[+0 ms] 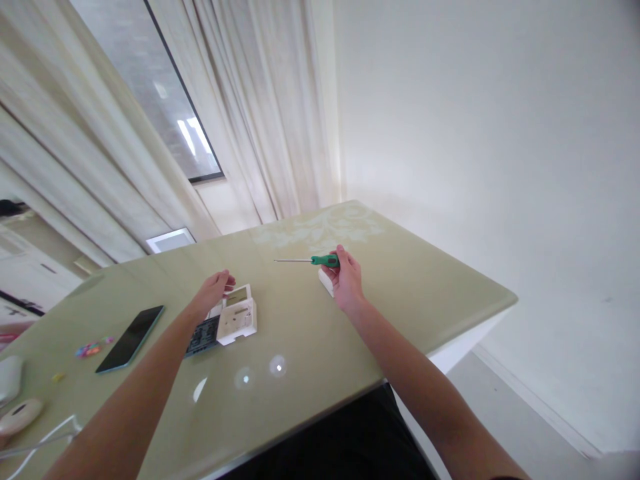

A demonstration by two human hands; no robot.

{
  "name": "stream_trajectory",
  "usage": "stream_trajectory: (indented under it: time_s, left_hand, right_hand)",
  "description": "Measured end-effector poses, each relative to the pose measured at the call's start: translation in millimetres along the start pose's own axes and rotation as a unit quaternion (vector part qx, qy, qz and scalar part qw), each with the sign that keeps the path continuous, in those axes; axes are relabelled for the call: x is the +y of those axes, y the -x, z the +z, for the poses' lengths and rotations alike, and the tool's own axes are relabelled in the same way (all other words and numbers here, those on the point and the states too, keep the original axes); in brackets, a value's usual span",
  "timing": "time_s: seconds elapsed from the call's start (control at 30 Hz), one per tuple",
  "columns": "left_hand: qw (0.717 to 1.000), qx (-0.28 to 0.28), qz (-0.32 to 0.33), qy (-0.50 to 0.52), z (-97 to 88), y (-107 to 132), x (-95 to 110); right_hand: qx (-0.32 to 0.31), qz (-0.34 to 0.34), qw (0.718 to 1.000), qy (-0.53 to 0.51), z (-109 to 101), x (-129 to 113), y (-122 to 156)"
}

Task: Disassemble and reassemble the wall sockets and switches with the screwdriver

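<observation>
My right hand (347, 279) grips a screwdriver (325, 261) by its green handle, and the thin metal shaft points left above the table. Just under that hand sits a white block-like object (326, 283), partly covered by my fingers. My left hand (214, 293) has its fingers curled together at the far left edge of an opened white plastic housing (238, 321); anything between the fingertips is hidden. The housing has a window-like frame (239, 295) at its far side. Against its left side lies a dark panel (204, 335), partly behind my left forearm.
On the left of the glossy table (310, 360) lie a black phone (131, 339), small colourful pieces (93, 348), a yellow bit (59, 377), a rounded pale object (21, 416) and a white cable (47, 440). Curtains (260, 100) hang behind; a wall (475, 147) rises at right.
</observation>
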State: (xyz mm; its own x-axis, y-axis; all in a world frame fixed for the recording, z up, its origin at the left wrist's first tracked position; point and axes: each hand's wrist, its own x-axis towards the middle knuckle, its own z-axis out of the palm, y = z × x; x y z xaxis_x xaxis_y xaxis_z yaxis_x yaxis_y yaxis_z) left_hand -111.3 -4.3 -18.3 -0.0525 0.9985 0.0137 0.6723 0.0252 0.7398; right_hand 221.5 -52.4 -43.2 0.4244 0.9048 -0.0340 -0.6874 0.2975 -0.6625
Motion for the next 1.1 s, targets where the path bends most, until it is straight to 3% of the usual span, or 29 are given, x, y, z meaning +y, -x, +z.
stream_trajectory:
  time_s: [0.07,0.13,0.27,0.37,0.43,0.5,0.6,0.8,0.9,1.0,1.1]
  left_hand:
    - [0.999,-0.010,0.042,-0.014,7.5,4.3,14.3]
    - [0.994,-0.031,0.103,-0.029,28.8,11.9,33.2]
    - [0.965,-0.103,0.236,-0.044,109.4,35.1,75.4]
    - [0.949,-0.108,0.291,-0.051,174.0,46.7,100.9]
    - [0.950,-0.092,0.292,-0.053,202.8,48.6,110.5]
    - [0.954,-0.085,0.285,-0.049,215.5,48.5,112.3]
    - [0.955,-0.094,0.280,-0.037,207.8,53.0,99.7]
    - [0.958,-0.129,0.256,-0.020,158.1,89.2,53.6]
    - [0.963,-0.105,0.242,-0.048,140.1,97.9,47.9]
    - [0.961,-0.072,0.243,-0.114,126.8,83.6,57.7]
    - [0.949,-0.067,0.230,-0.207,113.2,51.7,70.6]
  right_hand:
    - [0.022,-0.024,0.999,-0.015,-2.2,-5.6,-6.3]
    - [0.047,-0.054,0.997,-0.030,-5.7,-11.9,-13.7]
    - [0.093,-0.102,0.989,-0.043,-13.7,-20.5,-27.4]
    - [0.107,-0.125,0.986,-0.036,-19.0,-21.5,-34.2]
    - [0.110,-0.136,0.984,-0.026,-22.9,-21.8,-37.8]
    - [0.113,-0.144,0.983,-0.018,-27.6,-23.4,-41.6]
    - [0.120,-0.151,0.981,-0.010,-34.7,-27.3,-47.4]
    - [0.121,-0.128,0.984,-0.012,-36.0,-23.6,-51.5]
    - [0.128,-0.113,0.985,-0.022,-31.7,-18.3,-49.7]
    - [0.148,-0.109,0.982,-0.032,-29.9,-18.0,-49.2]
    - [0.172,-0.105,0.979,-0.035,-30.9,-21.2,-50.5]
